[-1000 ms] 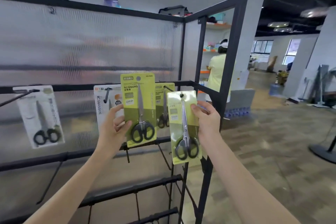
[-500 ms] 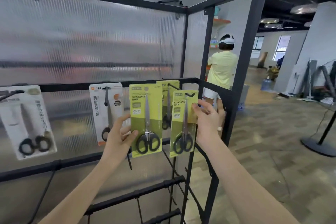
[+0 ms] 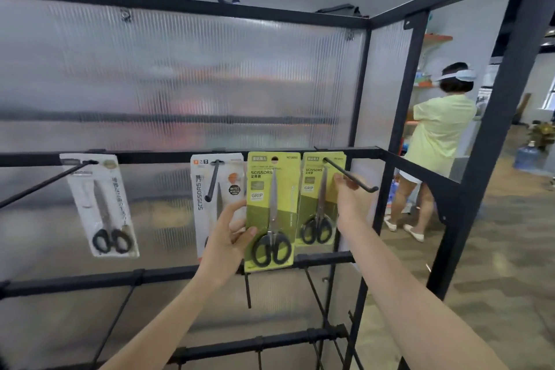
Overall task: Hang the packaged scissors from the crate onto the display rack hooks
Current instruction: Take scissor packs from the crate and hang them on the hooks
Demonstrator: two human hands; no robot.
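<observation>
Head view: green pack (image 3: 271, 210), apparently "SCISSORS", "GRIP".

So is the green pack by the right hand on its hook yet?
On. The hook passes through the hole at the top of the right green pack, while the right hand touches its edge.

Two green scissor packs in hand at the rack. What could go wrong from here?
1. The right hand holds the right green pack close to the long hook; its upturned tip could catch a finger.
2. The left hand pinches only the edge of the left green pack, whose hole is on no hook; it may slip and fall.
3. The white pack beside it is partly covered, so hanging the left one there could crowd it.
</observation>
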